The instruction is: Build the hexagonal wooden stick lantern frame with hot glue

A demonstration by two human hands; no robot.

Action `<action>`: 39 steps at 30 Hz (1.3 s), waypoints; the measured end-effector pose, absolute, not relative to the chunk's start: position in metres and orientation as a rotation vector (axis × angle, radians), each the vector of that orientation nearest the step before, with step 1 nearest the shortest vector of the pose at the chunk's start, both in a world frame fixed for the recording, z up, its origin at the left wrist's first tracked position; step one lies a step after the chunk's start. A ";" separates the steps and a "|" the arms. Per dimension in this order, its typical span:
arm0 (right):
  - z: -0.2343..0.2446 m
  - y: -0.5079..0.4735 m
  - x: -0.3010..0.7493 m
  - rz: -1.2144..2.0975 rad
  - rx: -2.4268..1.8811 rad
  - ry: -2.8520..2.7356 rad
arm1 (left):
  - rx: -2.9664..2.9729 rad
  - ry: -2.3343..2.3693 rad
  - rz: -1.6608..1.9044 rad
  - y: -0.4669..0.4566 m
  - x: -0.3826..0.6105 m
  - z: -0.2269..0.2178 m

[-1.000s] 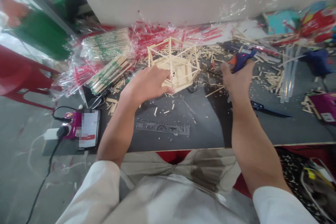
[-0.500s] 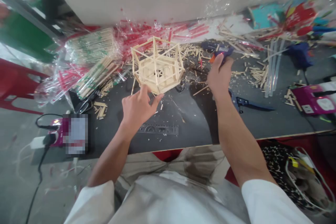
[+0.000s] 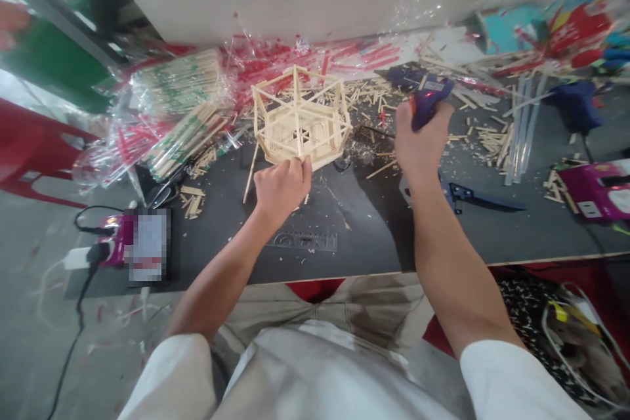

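Note:
A polygonal frame (image 3: pixel 339 133) built from thin wooden sticks stands on the dark table, its inside stacked with rings of sticks. At its near corner, my left hand (image 3: pixel 281 189) is closed in a pinch on the frame; the fingertips partly hide that corner. My right hand (image 3: pixel 420 147) is wrapped round a dark blue glue gun (image 3: pixel 429 104) with an orange part near its front, lifted to the right of the frame. One loose stick (image 3: pixel 251 174) leans beside the frame's left side.
Bundled sticks in plastic (image 3: pixel 182 82) lie at the left. Pliers (image 3: pixel 462 195), clear glue sticks (image 3: pixel 524 128) and a second glue gun (image 3: pixel 575 105) are at the right. In front lie a clear ruler (image 3: pixel 315 241), a phone (image 3: pixel 147 246) and a purple power block (image 3: pixel 115 239).
My left hand has moved up and right, and its spread thumb and fingers have closed on the frame's near corner. My right hand has raised the glue gun slightly off the table.

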State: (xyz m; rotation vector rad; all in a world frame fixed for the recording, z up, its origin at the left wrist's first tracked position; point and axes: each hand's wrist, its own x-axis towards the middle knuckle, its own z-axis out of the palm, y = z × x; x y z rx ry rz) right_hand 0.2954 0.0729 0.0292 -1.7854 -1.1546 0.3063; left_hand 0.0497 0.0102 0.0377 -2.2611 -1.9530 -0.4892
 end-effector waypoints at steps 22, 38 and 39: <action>0.059 0.030 0.271 -0.044 -1.664 -1.673 | -2.687 -0.498 -0.878 -0.032 0.039 0.055; 0.054 0.032 0.270 0.013 -1.753 -1.887 | -2.700 -0.064 -1.285 -0.038 0.046 0.027; 0.051 0.033 0.271 -0.023 -1.733 -1.895 | -2.560 -0.106 -1.389 -0.036 0.046 0.028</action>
